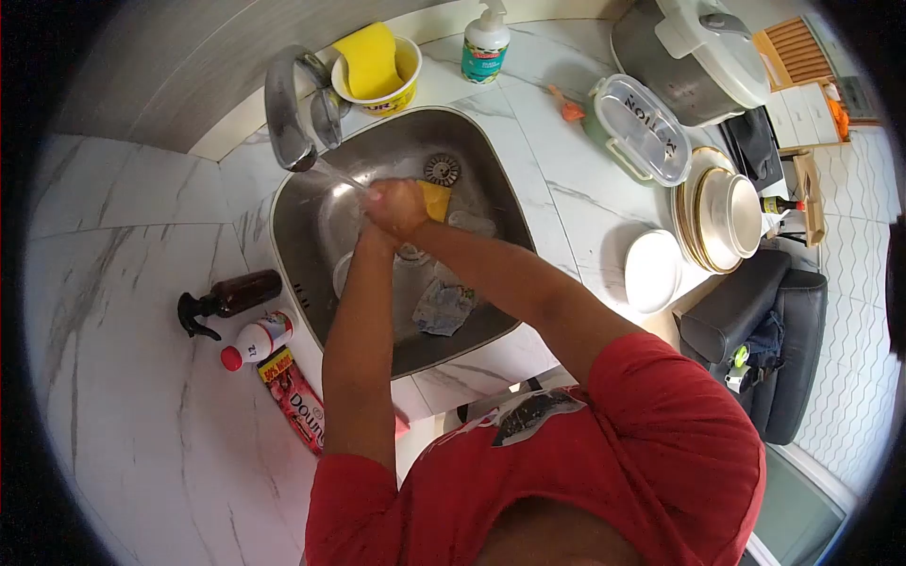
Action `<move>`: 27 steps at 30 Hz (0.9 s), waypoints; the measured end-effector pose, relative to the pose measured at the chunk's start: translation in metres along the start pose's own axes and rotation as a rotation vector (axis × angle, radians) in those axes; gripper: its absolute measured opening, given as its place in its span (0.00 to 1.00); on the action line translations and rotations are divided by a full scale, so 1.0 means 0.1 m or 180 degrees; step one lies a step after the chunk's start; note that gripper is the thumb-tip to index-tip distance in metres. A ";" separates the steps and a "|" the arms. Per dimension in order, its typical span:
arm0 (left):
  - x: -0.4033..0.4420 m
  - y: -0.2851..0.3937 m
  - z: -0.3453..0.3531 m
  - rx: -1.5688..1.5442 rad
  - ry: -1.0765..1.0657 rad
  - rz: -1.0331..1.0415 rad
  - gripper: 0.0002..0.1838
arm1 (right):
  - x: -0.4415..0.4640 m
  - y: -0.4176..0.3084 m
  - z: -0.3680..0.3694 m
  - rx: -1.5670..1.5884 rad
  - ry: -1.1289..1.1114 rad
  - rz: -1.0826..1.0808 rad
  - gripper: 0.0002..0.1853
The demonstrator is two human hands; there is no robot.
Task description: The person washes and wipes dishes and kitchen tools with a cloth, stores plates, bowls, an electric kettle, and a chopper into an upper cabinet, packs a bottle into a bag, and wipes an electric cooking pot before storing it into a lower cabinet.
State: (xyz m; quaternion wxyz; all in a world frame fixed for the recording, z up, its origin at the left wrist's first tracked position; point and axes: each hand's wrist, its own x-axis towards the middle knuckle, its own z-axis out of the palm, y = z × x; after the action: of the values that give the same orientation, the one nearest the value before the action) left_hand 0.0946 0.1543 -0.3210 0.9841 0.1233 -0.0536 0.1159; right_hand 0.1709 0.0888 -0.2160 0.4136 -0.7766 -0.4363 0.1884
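Both my hands are pressed together under the faucet (293,151), in a thin stream of water over the steel sink (514,198). My right hand (398,206) lies on top with its fingers curled; anything inside it is hidden. Below it, my left hand (376,232) is mostly covered, and its fingers do not show. Just beyond the right hand lies a flat yellow piece (435,200), perhaps a sponge or cloth. Clear plastic pieces (472,224) and a crumpled patterned wrapper or cloth (444,307) rest on the sink bottom near the round drain strainer (441,170).
Behind the sink stand a tub (408,64) with a yellow cloth (368,58) and a pump bottle (485,47). Left are a spray bottle (241,292), a white bottle (257,341) and a Downy pack (294,401). Right are a lidded container (642,127), stacked dishes (731,219) and a cooker (661,66).
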 end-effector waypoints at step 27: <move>0.17 -0.06 0.73 0.0520 0.2214 0.0226 0.20 | -0.10 -0.05 0.07 0.0600 0.0620 0.0170 0.12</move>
State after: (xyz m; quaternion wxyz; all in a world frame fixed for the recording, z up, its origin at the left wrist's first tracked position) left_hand 0.1073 0.1338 -0.2500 0.9257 0.1528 0.2897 0.1890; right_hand 0.1588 0.0853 -0.2168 0.5198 -0.7603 -0.3536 0.1632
